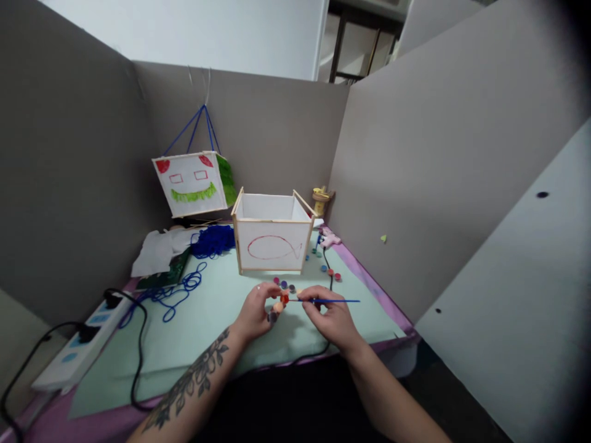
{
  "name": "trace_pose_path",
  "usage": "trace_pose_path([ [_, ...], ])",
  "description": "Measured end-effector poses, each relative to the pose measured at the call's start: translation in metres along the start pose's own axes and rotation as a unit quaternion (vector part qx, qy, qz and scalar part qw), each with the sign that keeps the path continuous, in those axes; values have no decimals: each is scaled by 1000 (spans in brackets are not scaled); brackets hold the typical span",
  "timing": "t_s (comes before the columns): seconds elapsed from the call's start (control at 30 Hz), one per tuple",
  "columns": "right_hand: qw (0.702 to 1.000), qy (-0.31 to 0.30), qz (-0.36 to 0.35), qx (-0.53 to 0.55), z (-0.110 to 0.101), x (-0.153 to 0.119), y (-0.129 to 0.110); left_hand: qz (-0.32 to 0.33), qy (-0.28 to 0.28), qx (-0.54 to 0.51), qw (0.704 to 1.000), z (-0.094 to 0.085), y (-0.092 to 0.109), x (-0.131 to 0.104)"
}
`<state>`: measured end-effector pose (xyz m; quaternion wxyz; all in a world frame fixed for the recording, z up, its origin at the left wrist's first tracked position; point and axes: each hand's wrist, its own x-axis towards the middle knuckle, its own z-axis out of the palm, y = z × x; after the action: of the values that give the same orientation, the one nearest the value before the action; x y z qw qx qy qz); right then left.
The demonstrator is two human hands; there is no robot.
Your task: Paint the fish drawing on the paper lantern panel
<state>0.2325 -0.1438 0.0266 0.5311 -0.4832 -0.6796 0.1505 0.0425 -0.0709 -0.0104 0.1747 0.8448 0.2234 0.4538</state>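
We held small paint pots (278,306) in the half-curled left hand (252,312), presumably to steady them for the brush (346,301), which the right hand (332,319), nearly closed, pinched for tip control.

Angled in from the near left on a bare left forearm (194,380) bearing a dark, leafy tattoo (216,355), with the left hand (253,314) curled into a cupped grip, fingers bent toward the thumb. Slanted in from the near right on a bare right forearm (388,387), with the right hand (335,319) pinching between thumb and fingers, back turned upward. Set close together, yet apart.
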Motion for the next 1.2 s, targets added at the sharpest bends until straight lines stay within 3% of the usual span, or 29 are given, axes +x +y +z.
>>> trace_pose_path([
  [0.23, 999, 15, 35, -9, 3, 1, 2, 9, 8, 7, 1000, 0, 1, 1],
  [0.43, 999, 20, 20, -44, 2, 2, 1, 29, 15, 9, 999, 0, 0, 1],
  [0.8, 997, 53, -11, -57, 5, 2, 5, -20, -8, 11, 1000, -2, 2, 1],
  [0.97, 996, 58, -18, -62, 5, 0, 2, 0, 2, -2, 1000, -2, 2, 1],
  [1.1, 998, 44, 24, -26, 4, -1, 3, -6, 1, -3, 1000, 0, 0, 0],
  [1.2, 991, 75, 88, 71, 5, 1, 10, -43, 5, -27, 999, 0, -1, 0],
])
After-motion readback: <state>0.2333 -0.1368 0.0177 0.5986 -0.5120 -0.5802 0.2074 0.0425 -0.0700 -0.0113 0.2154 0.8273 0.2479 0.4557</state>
